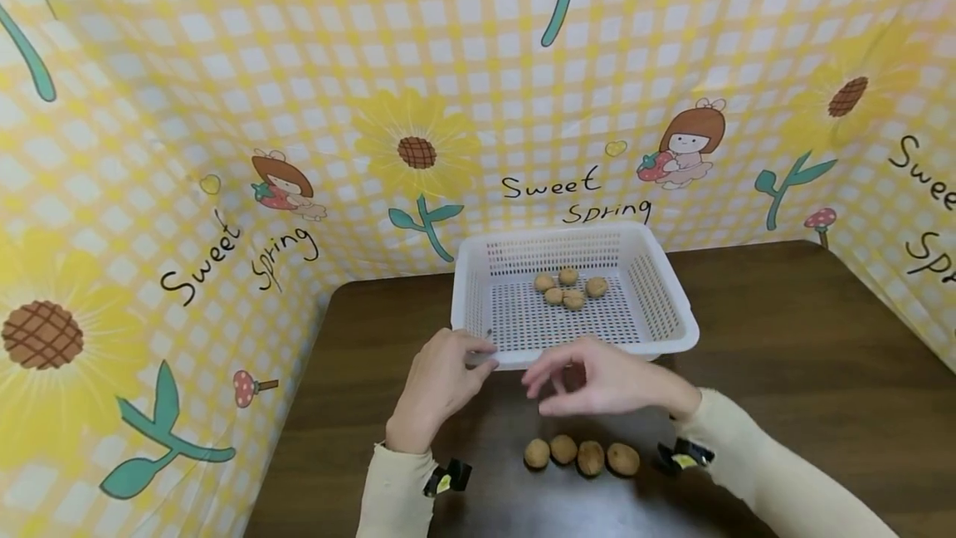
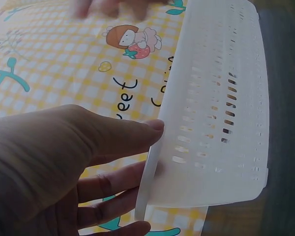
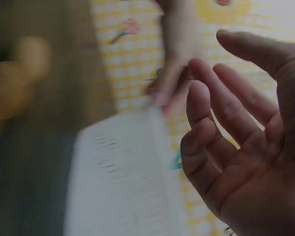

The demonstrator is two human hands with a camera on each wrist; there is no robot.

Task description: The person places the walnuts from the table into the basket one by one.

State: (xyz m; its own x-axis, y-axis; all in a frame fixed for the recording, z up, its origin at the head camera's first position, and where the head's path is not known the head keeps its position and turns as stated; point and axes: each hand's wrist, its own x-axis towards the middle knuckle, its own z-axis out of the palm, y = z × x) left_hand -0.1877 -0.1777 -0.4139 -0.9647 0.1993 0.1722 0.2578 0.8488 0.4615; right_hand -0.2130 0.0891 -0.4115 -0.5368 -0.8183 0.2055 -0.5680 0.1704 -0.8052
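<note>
A white plastic basket [image 1: 675, 337] with slotted walls stands on the dark table. My left hand [image 1: 442, 384] pinches its front rim near the left corner. In the left wrist view the thumb [image 2: 132, 133] lies against the outside of the rim and the fingers reach over to the inner side. My right hand [image 1: 597, 376] hovers just in front of the basket, fingers loosely bent, nothing in it. Several walnuts [image 1: 573, 299] lie on the basket's floor. Nearer to me, several more walnuts [image 1: 590, 458] form a short row on the table, below the right hand.
A yellow checked cloth [image 1: 329, 65] with sunflowers and lettering hangs behind the table and along its sides. The wooden tabletop [image 1: 784, 355] stretches to the right of the basket. Each sleeve carries a small black strap piece [image 1: 685, 455] at the wrist.
</note>
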